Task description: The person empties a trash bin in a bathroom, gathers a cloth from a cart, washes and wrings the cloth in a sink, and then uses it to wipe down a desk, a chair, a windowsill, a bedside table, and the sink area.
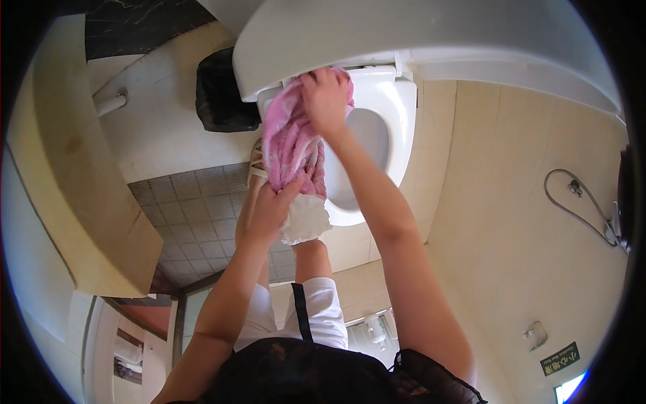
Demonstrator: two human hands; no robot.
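A pink and white terry towel (287, 136) hangs bunched between my two hands, over the left side of a white toilet seat (401, 131). My right hand (323, 98) presses on its upper part, near the seat's hinge; the fingertips are partly hidden. Lower down, my left hand (275, 207) grips the towel's near end between thumb and fingers. A crumpled whitish piece (307, 219), cloth or paper, hangs beside that hand, below the pink part. The toilet bowl (361, 156) lies uncovered inside the seat ring.
A black plastic bag, seemingly lining a bin (222, 96), stands left of the toilet. A large white curved fixture (429, 30) overhangs the seat. Grey floor tiles (202, 212) lie at left. A shower hose (560, 171) hangs on the right wall.
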